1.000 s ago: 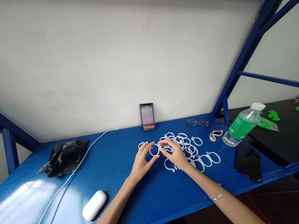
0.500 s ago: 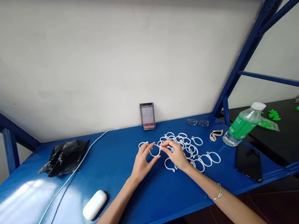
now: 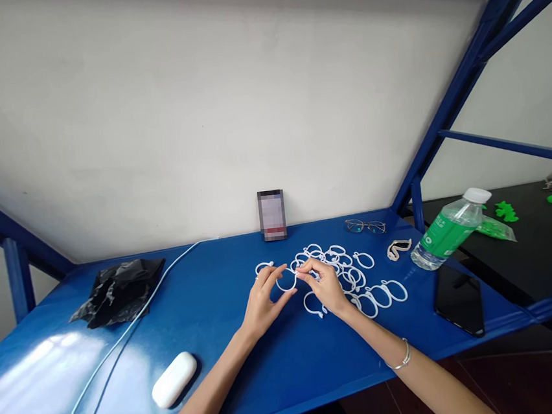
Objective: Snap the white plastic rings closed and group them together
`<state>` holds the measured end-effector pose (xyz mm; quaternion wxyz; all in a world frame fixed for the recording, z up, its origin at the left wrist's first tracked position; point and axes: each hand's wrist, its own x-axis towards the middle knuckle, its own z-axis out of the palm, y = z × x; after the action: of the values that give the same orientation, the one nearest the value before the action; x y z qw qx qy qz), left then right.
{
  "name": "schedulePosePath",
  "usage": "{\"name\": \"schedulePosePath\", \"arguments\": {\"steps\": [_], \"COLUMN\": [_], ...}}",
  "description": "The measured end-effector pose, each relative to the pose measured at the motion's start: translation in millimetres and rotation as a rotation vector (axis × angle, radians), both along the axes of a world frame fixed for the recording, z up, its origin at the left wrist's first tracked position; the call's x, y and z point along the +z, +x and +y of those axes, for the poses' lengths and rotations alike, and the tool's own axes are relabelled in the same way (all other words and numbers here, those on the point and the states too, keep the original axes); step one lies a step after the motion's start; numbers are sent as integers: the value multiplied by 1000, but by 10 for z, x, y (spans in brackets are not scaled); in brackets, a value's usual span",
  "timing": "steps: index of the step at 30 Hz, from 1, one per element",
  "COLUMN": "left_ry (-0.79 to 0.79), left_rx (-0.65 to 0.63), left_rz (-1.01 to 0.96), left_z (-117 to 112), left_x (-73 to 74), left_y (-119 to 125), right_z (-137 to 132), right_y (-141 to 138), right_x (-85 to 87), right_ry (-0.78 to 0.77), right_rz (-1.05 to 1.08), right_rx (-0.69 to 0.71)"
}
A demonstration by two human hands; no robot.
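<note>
Between my two hands is a white plastic ring, held just above the blue table. My left hand grips it by the left side, with fingers over the top and thumb at the lower edge. My right hand pinches its right side, where the fingertips hide the joint. Several more white rings lie in a loose pile behind and to the right of my right hand. A single white ring rests just beyond my left fingers, partly covered by them. One ring near my right wrist has its ends apart.
A phone leans on the wall. Glasses, a beige strap-like item, a water bottle and a black phone sit at right. At left are a black plastic bag, a cable and a white case.
Almost nothing differs. Both hands keep the same hold on the ring, and the pile lies as before.
</note>
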<state>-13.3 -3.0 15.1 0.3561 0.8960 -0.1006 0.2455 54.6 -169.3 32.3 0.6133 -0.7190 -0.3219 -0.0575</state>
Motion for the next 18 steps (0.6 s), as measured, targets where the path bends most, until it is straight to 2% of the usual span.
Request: {"name": "schedulePosePath", "arguments": {"steps": [12, 18], "left_ry": [12, 38], "left_rx": [22, 106], "left_rz": [23, -18], "left_z": [-8, 15], "left_x": [-3, -4], "left_y": [5, 48], "right_z": [-2, -17], "right_y": [-4, 25], "right_x": [5, 25], "right_ry": [-55, -152], "right_rz": [-53, -149], "right_rx": [-24, -46]}}
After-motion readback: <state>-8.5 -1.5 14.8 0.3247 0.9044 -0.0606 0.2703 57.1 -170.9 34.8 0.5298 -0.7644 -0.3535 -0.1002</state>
